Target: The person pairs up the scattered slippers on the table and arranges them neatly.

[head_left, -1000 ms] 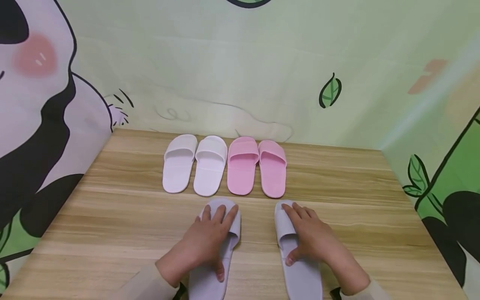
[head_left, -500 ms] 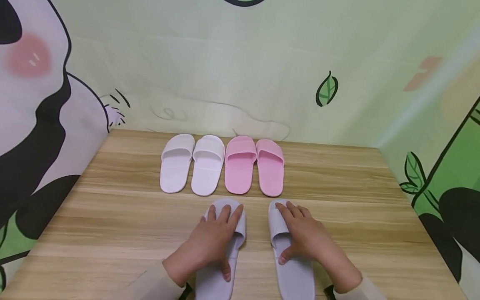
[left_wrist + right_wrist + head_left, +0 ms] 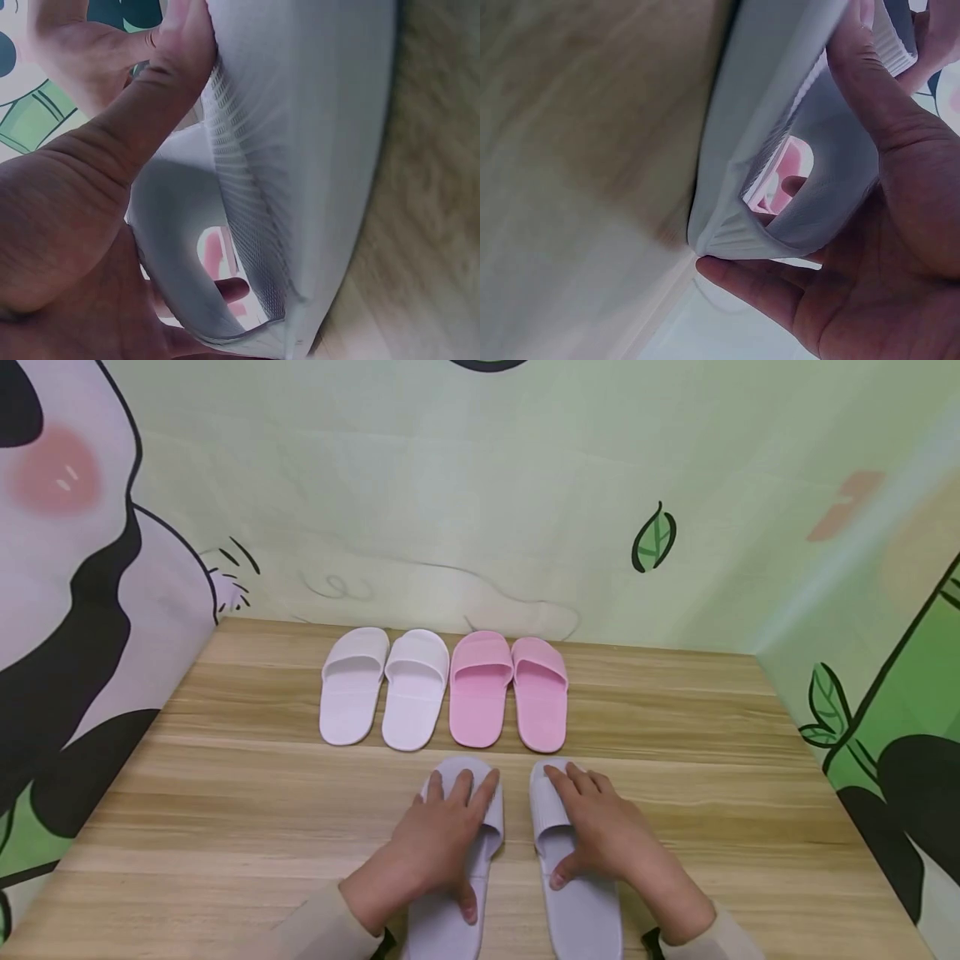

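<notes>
In the head view, two grey slippers lie flat on the wood-grain surface, toes facing away. My left hand [image 3: 438, 843] lies over the left grey slipper [image 3: 450, 927], its spread fingers on the ribbed strap and its thumb on the footbed. My right hand [image 3: 611, 835] covers the right grey slipper [image 3: 585, 918] in the same way. A small gap separates the two. The left wrist view shows the thumb [image 3: 127, 120] extended along the slipper. In the right wrist view, the little finger [image 3: 742, 285] touches the toe end's outer side. The hands hide part of both straps.
Behind the grey pair, two white slippers [image 3: 414, 693] and two pink slippers [image 3: 480, 693] stand in a row near the back wall [image 3: 420, 485]. Printed side walls close off the wood-grain surface [image 3: 712, 735] at left and right.
The two grey slippers have slid closer together, the left one moving right and the right one moving left under my hands. The white and pink slippers have stayed put; the view has shifted slightly.
</notes>
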{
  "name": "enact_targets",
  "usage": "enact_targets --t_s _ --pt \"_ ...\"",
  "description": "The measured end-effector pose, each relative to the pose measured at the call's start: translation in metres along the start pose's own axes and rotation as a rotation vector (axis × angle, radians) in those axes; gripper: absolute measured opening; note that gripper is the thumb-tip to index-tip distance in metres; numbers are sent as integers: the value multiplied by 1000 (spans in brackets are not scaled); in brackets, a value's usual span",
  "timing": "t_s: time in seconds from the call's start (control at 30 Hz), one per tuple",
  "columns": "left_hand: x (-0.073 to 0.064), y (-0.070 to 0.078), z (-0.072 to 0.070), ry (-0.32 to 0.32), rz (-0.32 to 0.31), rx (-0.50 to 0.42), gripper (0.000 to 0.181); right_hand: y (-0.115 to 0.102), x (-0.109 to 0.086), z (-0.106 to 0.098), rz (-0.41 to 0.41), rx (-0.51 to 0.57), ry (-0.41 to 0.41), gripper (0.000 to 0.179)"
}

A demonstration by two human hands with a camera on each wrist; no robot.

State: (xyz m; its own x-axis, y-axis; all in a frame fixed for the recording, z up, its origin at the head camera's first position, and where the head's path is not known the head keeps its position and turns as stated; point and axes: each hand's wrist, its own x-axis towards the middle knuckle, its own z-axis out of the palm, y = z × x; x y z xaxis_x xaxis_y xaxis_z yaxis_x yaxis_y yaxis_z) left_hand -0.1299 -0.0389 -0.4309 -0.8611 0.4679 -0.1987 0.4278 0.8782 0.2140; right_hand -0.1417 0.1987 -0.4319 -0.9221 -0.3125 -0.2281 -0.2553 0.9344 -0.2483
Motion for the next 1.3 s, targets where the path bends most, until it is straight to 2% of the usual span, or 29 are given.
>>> enact_targets --t_s 0.17,0.33,0.7,0.87,0.97,1.07,1.2,1.3 --pt "1 3 3 40 35 23 151 -2 0 0 -11 9 9 140" --pt "2 5 4 33 45 32 143 -4 0 0 -18 12 11 140" --pt "4 8 6 30 40 17 144 -5 0 1 -15 22 -4 140" --pt "4 9 8 26 18 -25 153 -2 -3 3 -6 58 -2 145" --pt "3 9 10 15 -1 -70 158 -1 -6 4 -11 57 33 148" --pt "0 8 10 18 -13 -88 159 -4 -11 5 -35 11 112 147" --pt "-7 9 10 87 -10 -13 155 -12 -21 8 -55 -98 238 136" --pt "-14 12 10 154 -1 72 149 -19 -27 12 -46 -137 275 124"
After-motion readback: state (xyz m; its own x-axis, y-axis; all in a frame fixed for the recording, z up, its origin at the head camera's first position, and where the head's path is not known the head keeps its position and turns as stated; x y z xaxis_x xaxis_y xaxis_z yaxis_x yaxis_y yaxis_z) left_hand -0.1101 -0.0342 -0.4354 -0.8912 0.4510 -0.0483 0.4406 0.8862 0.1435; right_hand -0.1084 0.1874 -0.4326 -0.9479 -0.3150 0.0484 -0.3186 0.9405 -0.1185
